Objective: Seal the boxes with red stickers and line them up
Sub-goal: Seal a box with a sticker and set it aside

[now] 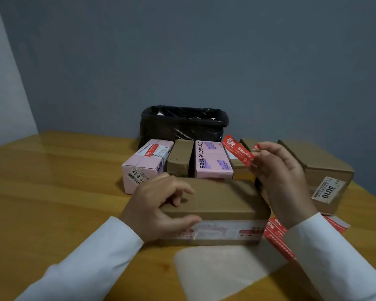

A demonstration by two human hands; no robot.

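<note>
Wood, smooth and shiny, makes the table [52, 192], which stands by a plain grey wall [204, 51]. A brown cardboard box [217, 198] lies near the front edge, its long side running left to right. The left hand [159, 205] grips its left end. The right hand [278, 170] pinches a red sticker [239, 153] above it, slanting up to the left. 2 pink boxes [212, 159] stand behind.

Home packing corner: wooden table [52, 192], lined bin [182, 124].

Matt cardboard box [215, 196] – glossy wood table [52, 192], shiny red sticker [239, 153].
</note>
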